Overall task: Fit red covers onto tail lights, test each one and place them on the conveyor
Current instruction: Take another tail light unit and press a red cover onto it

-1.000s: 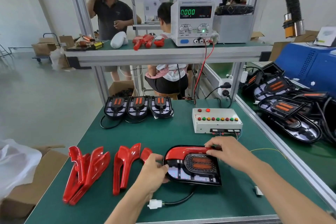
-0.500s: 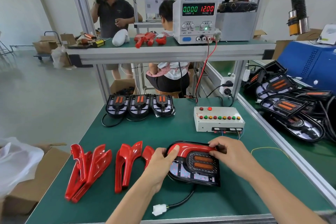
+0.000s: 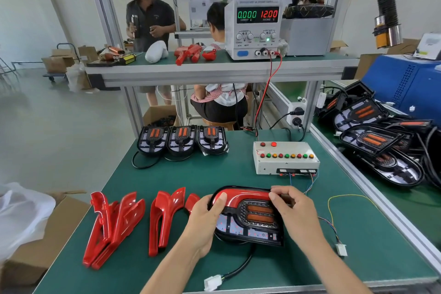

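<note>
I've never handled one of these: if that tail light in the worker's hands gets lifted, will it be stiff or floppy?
The tail light itself looks like a rigid moulded shell, so it should probably lift as one stiff piece. Its black cable curves loosely across the mat, so that would likely dangle, swinging the white plug. The glossy red cover may feel slippery.

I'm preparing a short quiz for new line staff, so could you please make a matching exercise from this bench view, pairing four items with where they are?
Items:
1. power supply
2. loose red covers
3. three uncovered tail lights
4. test box

Places:
A. left part of the green bench top
B. upper shelf
C. far edge of the bench, in a row
D. beyond the right hand

Pairs: 1-B, 2-A, 3-C, 4-D
</note>
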Available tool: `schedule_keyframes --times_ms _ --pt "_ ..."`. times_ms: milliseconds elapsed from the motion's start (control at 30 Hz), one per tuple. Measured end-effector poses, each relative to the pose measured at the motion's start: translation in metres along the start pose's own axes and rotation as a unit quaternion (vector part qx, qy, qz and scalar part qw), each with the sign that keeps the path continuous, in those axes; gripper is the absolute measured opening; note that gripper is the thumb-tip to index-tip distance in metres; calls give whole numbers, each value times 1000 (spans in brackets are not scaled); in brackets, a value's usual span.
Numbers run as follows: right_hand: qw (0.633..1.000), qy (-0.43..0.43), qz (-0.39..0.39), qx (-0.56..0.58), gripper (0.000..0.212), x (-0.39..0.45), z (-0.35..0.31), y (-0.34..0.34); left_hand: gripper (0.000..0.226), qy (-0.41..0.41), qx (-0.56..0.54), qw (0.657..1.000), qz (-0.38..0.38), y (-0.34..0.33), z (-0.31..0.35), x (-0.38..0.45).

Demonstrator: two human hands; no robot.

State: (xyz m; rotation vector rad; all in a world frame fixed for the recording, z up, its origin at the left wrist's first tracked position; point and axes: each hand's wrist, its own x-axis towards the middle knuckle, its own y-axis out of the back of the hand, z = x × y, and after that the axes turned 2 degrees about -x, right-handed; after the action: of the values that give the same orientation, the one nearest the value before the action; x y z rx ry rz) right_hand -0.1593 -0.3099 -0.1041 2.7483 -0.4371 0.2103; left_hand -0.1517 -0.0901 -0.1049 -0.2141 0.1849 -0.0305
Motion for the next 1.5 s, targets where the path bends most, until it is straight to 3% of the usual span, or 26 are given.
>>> schedule_keyframes --times_ms 133,233,400,767,867,967,1133,1500 --pt "979 -102 56 168 16 -11 2 -22 52 -12 4 1000 -4 3 1 -5" --pt "951 -172 42 253 18 -11 0 -27 55 -19 6 1000 -12 7 1 -9" --pt "948 -195 -45 248 40 -13 0 -31 55 -43 19 999 -9 9 -1 -11" --pt "975 -143 18 169 35 -13 5 -41 53 -5 -13 1000 2 10 -5 -9" --pt "975 -144 20 166 36 -11 5 -42 62 36 -44 998 4 9 1 -8" --pt "972 -147 16 184 37 -10 6 -42 51 77 -61 995 15 5 9 -3" --pt "972 -145 8 184 35 -12 8 -40 32 48 -14 997 66 -1 6 2" --pt "982 -131 6 134 35 -14 3 -39 28 5 3 995 95 -3 1 -2"
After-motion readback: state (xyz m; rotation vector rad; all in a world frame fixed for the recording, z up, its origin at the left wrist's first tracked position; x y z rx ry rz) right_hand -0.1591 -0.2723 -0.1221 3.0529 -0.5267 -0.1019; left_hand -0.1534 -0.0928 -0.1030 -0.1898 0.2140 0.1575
